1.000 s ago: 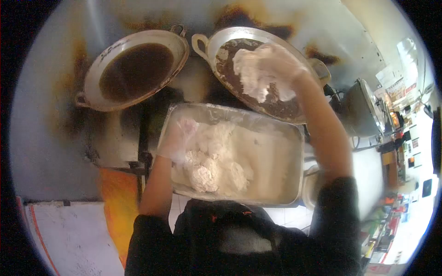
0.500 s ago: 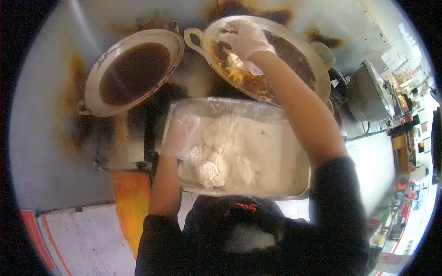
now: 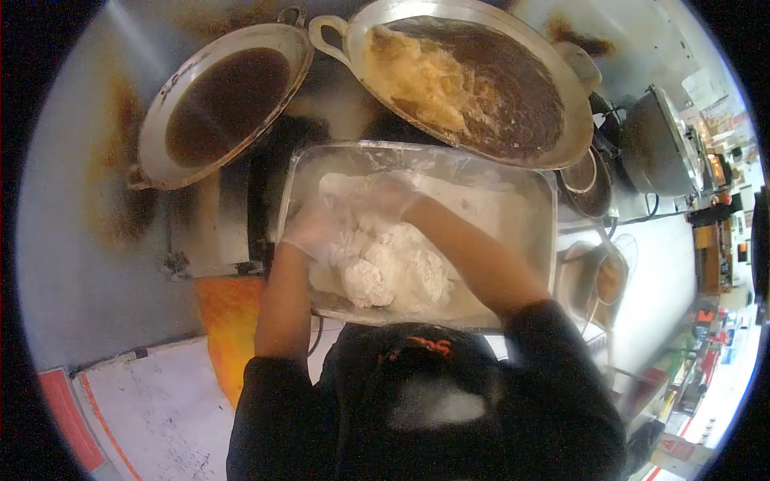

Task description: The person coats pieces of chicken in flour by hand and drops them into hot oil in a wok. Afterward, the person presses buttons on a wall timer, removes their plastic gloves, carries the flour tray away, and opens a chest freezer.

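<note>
At the far left, a wide pan (image 3: 152, 144) holds dark liquid (image 3: 228, 108). Next comes the left hand (image 3: 315, 224), in a clear glove, down inside the left part of a metal tray (image 3: 550, 216). Its fingers are blurred, so I cannot tell whether they are spread or pinching anything. Just beside it, floured lumps (image 3: 365, 282) sit heaped in pale flour (image 3: 469, 196), towards the wearer's side. The right hand (image 3: 387, 195), also gloved, is over the flour behind these lumps, close to the left one; blur hides its grip too, and what it touches. Farther right, beyond the tray, golden froth (image 3: 425, 76) covers the left part of a large pan (image 3: 577, 128).
</note>
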{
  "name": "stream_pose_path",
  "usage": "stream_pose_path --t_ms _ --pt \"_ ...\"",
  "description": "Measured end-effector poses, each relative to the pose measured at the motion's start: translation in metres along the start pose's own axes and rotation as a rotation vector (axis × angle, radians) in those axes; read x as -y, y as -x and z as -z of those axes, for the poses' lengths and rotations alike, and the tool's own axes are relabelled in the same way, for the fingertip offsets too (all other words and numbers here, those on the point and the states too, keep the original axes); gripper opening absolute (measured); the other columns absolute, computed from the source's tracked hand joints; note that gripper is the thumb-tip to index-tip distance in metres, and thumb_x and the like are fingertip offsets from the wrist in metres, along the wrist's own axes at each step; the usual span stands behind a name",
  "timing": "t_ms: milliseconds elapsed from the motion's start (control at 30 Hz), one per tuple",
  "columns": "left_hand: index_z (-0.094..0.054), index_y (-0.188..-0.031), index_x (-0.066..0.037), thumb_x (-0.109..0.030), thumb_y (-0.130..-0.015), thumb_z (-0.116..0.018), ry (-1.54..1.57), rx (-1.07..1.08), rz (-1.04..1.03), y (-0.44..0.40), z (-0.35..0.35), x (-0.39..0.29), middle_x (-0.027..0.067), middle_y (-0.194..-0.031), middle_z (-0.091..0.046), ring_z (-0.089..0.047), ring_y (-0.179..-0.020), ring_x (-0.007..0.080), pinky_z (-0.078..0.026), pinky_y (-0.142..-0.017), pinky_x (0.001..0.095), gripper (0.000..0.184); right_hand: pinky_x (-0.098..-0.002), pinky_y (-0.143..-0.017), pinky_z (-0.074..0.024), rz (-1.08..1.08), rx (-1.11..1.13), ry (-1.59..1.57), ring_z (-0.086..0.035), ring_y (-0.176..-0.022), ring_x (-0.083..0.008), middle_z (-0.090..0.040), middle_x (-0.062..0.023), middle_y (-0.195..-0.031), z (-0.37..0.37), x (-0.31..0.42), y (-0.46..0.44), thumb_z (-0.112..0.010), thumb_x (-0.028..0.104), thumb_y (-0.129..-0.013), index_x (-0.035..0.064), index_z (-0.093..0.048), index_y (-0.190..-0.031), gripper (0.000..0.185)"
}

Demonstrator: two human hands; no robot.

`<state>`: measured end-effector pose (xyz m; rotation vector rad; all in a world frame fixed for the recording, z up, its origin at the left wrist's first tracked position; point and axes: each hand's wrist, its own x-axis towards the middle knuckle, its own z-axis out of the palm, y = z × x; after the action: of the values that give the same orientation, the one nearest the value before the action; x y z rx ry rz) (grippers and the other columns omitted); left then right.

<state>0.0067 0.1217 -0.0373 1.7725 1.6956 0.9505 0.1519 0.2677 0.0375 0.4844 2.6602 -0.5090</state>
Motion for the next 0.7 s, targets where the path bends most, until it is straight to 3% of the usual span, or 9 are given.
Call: stream_pose_path --t_ms 67,100,167,200,267,400,467,600,700 --pt "-0.066 -0.088 -0.002 -0.017 -0.075 -0.066 0.633 0.11 0.28 0.003 -0.003 0.004 0.0102 -0.083 -0.067 -0.061 -0.068 0.0181 -0.049 -0.061 0.0305 0.02 -0.0427 -0.067 -0.0502 0.132 -0.186 -0.038 -0.066 -0.078 -0.032 -0.067 -0.0167 -0.084 -0.007 -0.006 -0.01 -0.048 0.035 -0.086 0.0047 -0.07 -0.08 0.038" --pt "-0.066 -0.088 -0.002 -0.017 -0.075 -0.066 0.626 0.111 0.282 0.002 -0.004 0.003 0.0102 -0.083 -0.067 -0.061 -0.068 0.0181 -0.049 -0.061 0.0305 0.02 -0.0427 -0.067 -0.0502 0.135 -0.191 -0.042 -0.066 -0.078 -0.032 -0.067 -0.0167 -0.084 -0.01 -0.009 -0.013 -0.048 0.035 -0.086 0.0047 -0.07 -0.08 0.038" --pt "-0.064 -0.085 0.001 -0.024 -0.078 -0.065 -0.726 0.422 -0.138 0.0 -0.009 0.001 0.0203 -0.087 -0.064 -0.062 -0.078 0.0268 -0.049 -0.071 0.0352 0.025 -0.0425 -0.069 -0.0501 -0.015 -0.158 0.258 -0.065 -0.081 -0.0328 -0.067 -0.016 -0.087 -0.019 -0.016 -0.02 -0.048 0.041 -0.085 0.0063 -0.07 -0.083 0.041" --pt "-0.064 -0.085 0.001 -0.024 -0.078 -0.065 -0.726 0.424 -0.138 0.002 -0.01 0.004 0.0203 -0.087 -0.064 -0.062 -0.078 0.0268 -0.049 -0.071 0.0352 0.025 -0.0425 -0.069 -0.0501 -0.015 -0.159 0.256 -0.065 -0.081 -0.0328 -0.067 -0.016 -0.087 -0.024 -0.022 -0.022 -0.048 0.041 -0.085 0.0063 -0.07 -0.083 0.041" --pt "-0.066 -0.094 0.001 -0.022 -0.078 -0.07 -0.002 0.314 0.459 0.006 -0.01 0.009 0.0119 -0.086 -0.068 -0.061 -0.071 0.019 -0.049 -0.064 0.0295 0.029 -0.0429 -0.072 -0.0495 -0.003 -0.155 0.212 -0.064 -0.084 -0.0331 -0.067 -0.0164 -0.092 -0.031 -0.043 -0.021 -0.048 0.038 -0.085 0.0065 -0.069 -0.088 0.038" --pt "-0.066 -0.098 -0.002 -0.033 -0.081 -0.065 -0.138 0.377 0.41 -0.009 0.01 -0.055 0.0132 -0.095 -0.068 -0.064 -0.082 0.0238 -0.05 -0.073 0.0334 0.036 -0.0434 -0.076 -0.0485 0.014 -0.131 0.161 -0.063 -0.09 -0.0336 -0.066 -0.0169 -0.098 -0.059 -0.096 -0.01 -0.048 0.033 -0.084 0.0068 -0.068 -0.095 0.035" --pt "-0.064 -0.106 -0.006 -0.053 -0.078 -0.058 -0.261 0.513 0.524 -0.019 0.019 -0.072 0.0156 -0.107 -0.063 -0.059 -0.101 0.0341 -0.046 -0.087 0.0358 0.054 -0.0405 -0.09 -0.043 0.03 0.089 0.005 -0.056 -0.104 -0.033 -0.058 -0.018 -0.115 -0.088 -0.125 -0.01 -0.05 0.032 -0.085 0.0123 -0.054 -0.118 0.039" --pt "-0.063 -0.111 -0.011 -0.059 -0.082 -0.049 -0.385 0.671 0.464 -0.01 -0.038 0.045 0.0115 -0.117 -0.061 -0.058 -0.104 0.0319 -0.042 -0.092 0.0393 0.058 -0.0394 -0.102 -0.0353 0.175 0.141 -0.312 -0.047 -0.118 -0.0303 -0.048 -0.0167 -0.131 -0.074 -0.125 0.066 -0.058 0.029 -0.081 0.0162 -0.042 -0.134 0.057" --pt "-0.061 -0.117 -0.014 -0.057 -0.085 -0.047 -0.323 0.783 0.404 -0.004 -0.033 0.049 0.0096 -0.124 -0.057 -0.055 -0.11 0.0297 -0.04 -0.096 0.0377 0.055 -0.0404 -0.108 -0.0276 0.088 0.341 -0.335 -0.036 -0.128 -0.0271 -0.037 -0.0123 -0.142 -0.021 -0.082 0.11 -0.064 0.025 -0.077 0.0153 -0.037 -0.138 0.068"
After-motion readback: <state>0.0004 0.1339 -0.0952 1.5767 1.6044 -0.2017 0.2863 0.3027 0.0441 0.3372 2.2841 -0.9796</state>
